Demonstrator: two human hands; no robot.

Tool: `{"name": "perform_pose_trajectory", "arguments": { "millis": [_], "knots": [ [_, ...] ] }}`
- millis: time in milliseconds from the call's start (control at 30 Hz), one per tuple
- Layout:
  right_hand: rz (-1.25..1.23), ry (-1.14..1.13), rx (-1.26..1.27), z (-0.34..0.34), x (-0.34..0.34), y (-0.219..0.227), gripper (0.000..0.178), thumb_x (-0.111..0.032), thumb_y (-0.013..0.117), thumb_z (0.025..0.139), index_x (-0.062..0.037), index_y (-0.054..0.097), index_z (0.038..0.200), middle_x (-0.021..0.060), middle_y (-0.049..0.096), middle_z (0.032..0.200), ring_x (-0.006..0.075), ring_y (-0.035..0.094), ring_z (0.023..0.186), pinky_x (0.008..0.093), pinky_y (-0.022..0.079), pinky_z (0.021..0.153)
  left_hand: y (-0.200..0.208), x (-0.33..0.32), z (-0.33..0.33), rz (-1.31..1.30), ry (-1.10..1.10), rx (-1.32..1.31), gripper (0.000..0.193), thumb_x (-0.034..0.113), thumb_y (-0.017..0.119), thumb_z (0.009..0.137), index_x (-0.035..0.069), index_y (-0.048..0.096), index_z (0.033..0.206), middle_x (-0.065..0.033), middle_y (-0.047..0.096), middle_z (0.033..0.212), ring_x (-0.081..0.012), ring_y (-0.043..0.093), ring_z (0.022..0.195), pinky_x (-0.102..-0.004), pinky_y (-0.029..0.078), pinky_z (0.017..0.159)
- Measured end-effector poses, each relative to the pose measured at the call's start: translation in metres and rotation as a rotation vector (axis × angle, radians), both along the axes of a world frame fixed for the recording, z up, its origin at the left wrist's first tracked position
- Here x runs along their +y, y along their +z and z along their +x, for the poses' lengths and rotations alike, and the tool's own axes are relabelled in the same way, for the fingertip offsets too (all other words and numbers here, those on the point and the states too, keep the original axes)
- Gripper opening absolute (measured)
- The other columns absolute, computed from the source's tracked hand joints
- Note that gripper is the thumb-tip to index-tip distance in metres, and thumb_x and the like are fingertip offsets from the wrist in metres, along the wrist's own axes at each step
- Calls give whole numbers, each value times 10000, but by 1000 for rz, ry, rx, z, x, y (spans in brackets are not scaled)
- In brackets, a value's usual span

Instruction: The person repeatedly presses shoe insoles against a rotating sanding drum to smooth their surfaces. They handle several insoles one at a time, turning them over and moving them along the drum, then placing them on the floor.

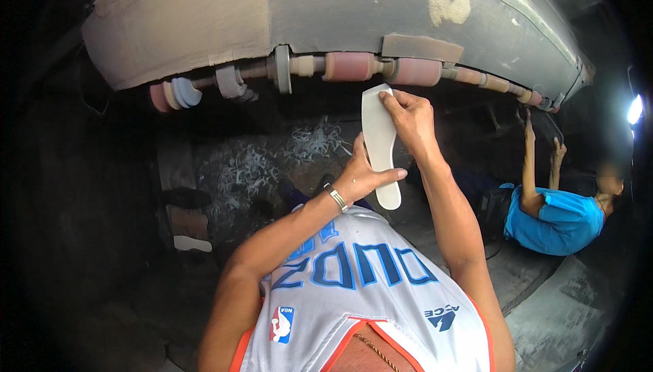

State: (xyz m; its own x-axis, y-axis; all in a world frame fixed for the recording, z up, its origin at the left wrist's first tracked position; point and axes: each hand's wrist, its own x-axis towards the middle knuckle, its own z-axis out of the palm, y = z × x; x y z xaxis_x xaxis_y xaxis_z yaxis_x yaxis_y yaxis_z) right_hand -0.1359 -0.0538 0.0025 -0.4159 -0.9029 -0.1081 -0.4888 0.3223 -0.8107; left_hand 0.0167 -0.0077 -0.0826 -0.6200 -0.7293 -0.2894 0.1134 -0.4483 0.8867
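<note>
The left hand [359, 176] hides part of the white insole [379, 142]

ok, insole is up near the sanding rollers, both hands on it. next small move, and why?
Probably ease the white insole up until its toe edge meets the pink sanding roller. The right hand pinches the top, the left hand steadies the lower part, and the tip sits just under the roller.

A long dusty grey machine hood [340, 11] curves across the far side. Under it runs a shaft of pink and tan sanding drums [350, 66], with pale blue-grey wheels [185, 91] at its left end. Pale shavings [272, 157] litter the dark floor below. At right, a co-worker in a blue shirt [558, 219] reaches up to the shaft. A white sole-shaped piece [192, 243] lies at left.
</note>
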Motion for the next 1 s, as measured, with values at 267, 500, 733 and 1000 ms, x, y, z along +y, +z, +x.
{"name": "perform_pose_trajectory", "arguments": {
  "millis": [267, 500, 733, 1000],
  "knots": [
    [-50, -41, 4, 2, 8, 13, 359, -327, 729, 1014, 21, 816, 1016, 26, 702, 720, 78, 594, 646, 289, 477, 587, -9, 14, 6, -132, 2, -46, 1219, 241, 953, 776, -86, 130, 1615, -287, 526, 1480, -355, 562, 1388, -425, 459, 1171],
    [-68, -98, -149, 2, 22, 28, 342, -295, 723, 1024, 34, 818, 1027, 60, 740, 754, 85, 654, 633, 259, 512, 556, 6, -3, 28, -220, -118, -211, 1210, 246, 922, 755, -62, 154, 1637, -322, 536, 1486, -393, 588, 1376, -435, 470, 1157],
    [-87, -173, -201, 1, 39, 36, 302, -269, 740, 1018, 22, 820, 1023, 33, 704, 745, 77, 612, 615, 243, 491, 548, 5, -26, 41, -469, -224, -337, 1139, 138, 900, 784, 4, 189, 1664, -249, 606, 1411, -311, 668, 1244, -430, 557, 1046],
    [-82, -200, -269, 2, 56, 23, 291, -267, 751, 1015, 15, 806, 966, 68, 751, 820, 110, 697, 691, 249, 535, 562, -2, -78, 55, -743, -262, -381, 965, 116, 821, 726, 26, 360, 1570, -257, 582, 1425, -415, 592, 1337, -464, 490, 1127]
  ]
}}
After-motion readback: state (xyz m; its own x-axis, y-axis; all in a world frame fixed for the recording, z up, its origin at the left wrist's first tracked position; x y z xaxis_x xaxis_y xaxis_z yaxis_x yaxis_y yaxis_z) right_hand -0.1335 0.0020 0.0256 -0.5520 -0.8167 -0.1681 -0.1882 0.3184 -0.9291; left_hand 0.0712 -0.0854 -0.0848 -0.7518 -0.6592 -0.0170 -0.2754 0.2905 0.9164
